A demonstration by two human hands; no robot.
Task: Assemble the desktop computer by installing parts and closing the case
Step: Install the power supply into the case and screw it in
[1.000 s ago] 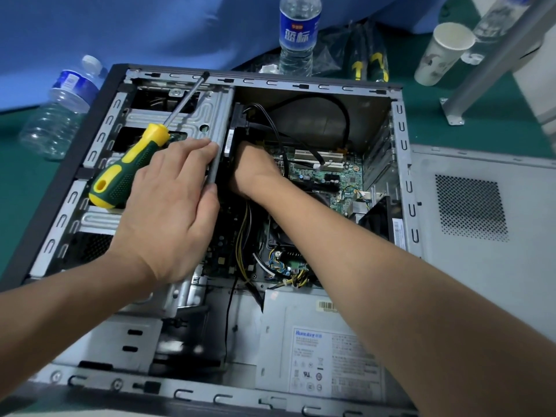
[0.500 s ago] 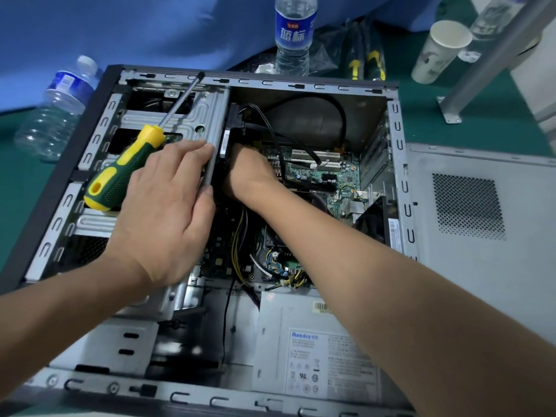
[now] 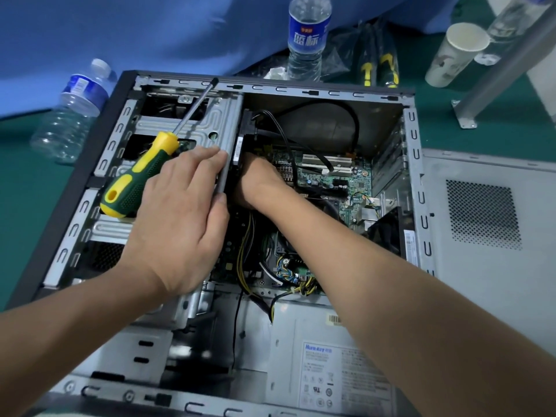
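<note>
An open grey metal desktop computer case [image 3: 416,152] is laid on its side on the green-covered counter [image 3: 18,182], its interior facing up. Its detached grey perforated side panel [image 3: 481,212] is seen lying flat just right of the case.

The left hand [image 3: 177,224] is laid over the right edge of the silver metal drive cage [image 3: 186,121] in the left part of the case, with fingers extended across the top and the thumb pressed against the cage's vertical edge. The right hand [image 3: 255,185] is reached down inside the case just right of that cage, knuckles up; its fingers are hidden below, so whether anything is gripped cannot be told.

A yellow-and-green-handled screwdriver [image 3: 135,179] is rested loose on top of the drive cage, touching the far side of the left hand, its steel shaft pointed towards the far rim of the case.

Deeper in the case, a green motherboard [image 3: 331,179] is seen with black cables [image 3: 346,112] looped above it and yellow and black wires run towards the grey power supply unit [image 3: 316,356] at the near end.

On the counter beyond the case, a clear plastic water bottle with a blue label [image 3: 307,40] is stood upright, another clear plastic bottle [image 3: 72,112] is lying at the far left, and a white paper cup [image 3: 454,55] is seen at the far right.
</note>
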